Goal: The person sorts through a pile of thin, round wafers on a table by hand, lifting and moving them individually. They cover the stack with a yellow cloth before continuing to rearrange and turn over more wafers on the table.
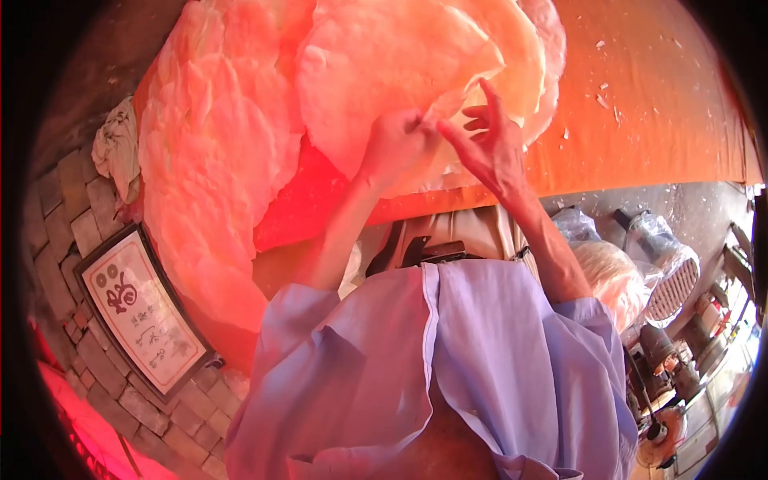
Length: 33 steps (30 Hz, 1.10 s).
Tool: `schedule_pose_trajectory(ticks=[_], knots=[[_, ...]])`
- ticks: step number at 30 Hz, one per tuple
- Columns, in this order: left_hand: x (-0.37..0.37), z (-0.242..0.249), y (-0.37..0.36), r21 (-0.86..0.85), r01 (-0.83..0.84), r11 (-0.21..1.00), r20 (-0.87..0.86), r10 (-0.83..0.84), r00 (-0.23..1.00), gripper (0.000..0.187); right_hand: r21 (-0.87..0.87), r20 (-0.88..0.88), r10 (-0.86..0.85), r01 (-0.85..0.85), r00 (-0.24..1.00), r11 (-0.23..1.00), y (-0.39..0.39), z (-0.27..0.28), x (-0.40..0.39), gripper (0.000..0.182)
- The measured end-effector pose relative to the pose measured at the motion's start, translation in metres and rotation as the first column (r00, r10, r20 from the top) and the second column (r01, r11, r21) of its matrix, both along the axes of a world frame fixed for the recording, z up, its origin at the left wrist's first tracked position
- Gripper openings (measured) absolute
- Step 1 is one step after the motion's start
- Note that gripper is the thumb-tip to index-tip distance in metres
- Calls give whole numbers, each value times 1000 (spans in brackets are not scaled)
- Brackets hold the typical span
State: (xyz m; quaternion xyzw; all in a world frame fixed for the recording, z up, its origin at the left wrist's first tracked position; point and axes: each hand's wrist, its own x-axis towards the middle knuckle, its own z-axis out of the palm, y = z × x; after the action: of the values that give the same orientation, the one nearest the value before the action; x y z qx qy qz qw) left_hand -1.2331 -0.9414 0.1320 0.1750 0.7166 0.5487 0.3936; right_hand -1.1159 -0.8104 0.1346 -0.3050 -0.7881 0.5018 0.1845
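Left hand (396, 144) pinching edge of thin translucent round sheet (384, 72); right hand (488, 148) half spread, fingertips touching same edge, above orange table (656, 104).

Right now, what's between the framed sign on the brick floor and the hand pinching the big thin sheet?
Head view: overlapping thin sheets on the orange table lie between framed sign and left hand.
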Motion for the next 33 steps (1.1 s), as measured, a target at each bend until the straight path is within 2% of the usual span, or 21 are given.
schedule_pose_trajectory(ticks=[1, 4, 7, 10, 13, 15, 17, 18, 20, 21, 24, 27, 29, 30, 31, 32, 33], knots=[[1, -7, 3, -9, 41, 999, -86, -42, 995, 25, -5, 1, 6, -6, 1000, 1000, -2, -1, -4, 78], [5, -15, 1, -31, 6, 999, 32, -5, 999, 25, -223, 24, 36, -30, 999, 974, 6, -14, 0, 79], [12, -9, 1, -59, 24, 998, 12, -23, 1000, 26, -149, -20, 56, -58, 998, 987, 0, -12, 6, 76], [12, 2, 5, -28, -128, 991, 0, 128, 992, 19, 113, 27, 35, -37, 999, 993, 2, -17, 5, 68], [-27, 2, -20, 172, -335, 926, 80, 326, 942, 9, 215, 63, -54, 40, 997, 976, 28, -26, 22, 68], [-63, 14, -46, 168, -336, 927, 204, 301, 932, 7, 205, 63, -113, 98, 992, 974, 43, -23, 29, 67], [-81, 27, -58, 121, -485, 866, 95, 477, 874, 8, 224, 84, -171, 148, 982, 963, 57, -21, 32, 65], [-87, 32, -60, 105, -555, 825, 39, 554, 831, 8, 288, 132, -203, 158, 970, 944, 66, -26, 35, 64], [-88, 51, -62, 141, -634, 760, 37, 636, 771, 7, 413, 221, -275, 165, 936, 896, 83, -32, 35, 64], [-88, 58, -61, 161, -670, 724, 37, 674, 738, 6, 475, 195, -279, 159, 940, 865, 84, -27, 39, 65], [-92, 66, -60, 217, -571, 792, -51, 594, 803, 3, 636, 42, -212, 138, 976, 760, 74, -8, 27, 69], [-128, 88, -60, 155, -441, 884, -382, 465, 798, 5, 677, 167, 75, -170, 983, 716, 46, -11, 12, 72], [-173, 145, -63, 119, -317, 941, -671, 312, 673, 9, 636, 240, 107, -240, 965, 733, 44, -41, 17, 73], [-196, 173, -64, 236, -278, 931, -684, 362, 633, 8, 614, 269, 127, -272, 955, 741, 45, -53, 16, 73], [-218, 209, -68, 191, -314, 930, -805, 332, 492, 9, 613, 268, 136, -278, 954, 740, 43, -56, 17, 73], [-233, 243, -68, 195, -277, 941, -778, 320, 540, 11, 605, 281, 136, -285, 950, 743, 41, -55, 17, 74], [-219, 269, -47, 205, -289, 935, -798, 330, 504, 14, 599, 297, 134, -293, 946, 745, 40, -53, 16, 74]])
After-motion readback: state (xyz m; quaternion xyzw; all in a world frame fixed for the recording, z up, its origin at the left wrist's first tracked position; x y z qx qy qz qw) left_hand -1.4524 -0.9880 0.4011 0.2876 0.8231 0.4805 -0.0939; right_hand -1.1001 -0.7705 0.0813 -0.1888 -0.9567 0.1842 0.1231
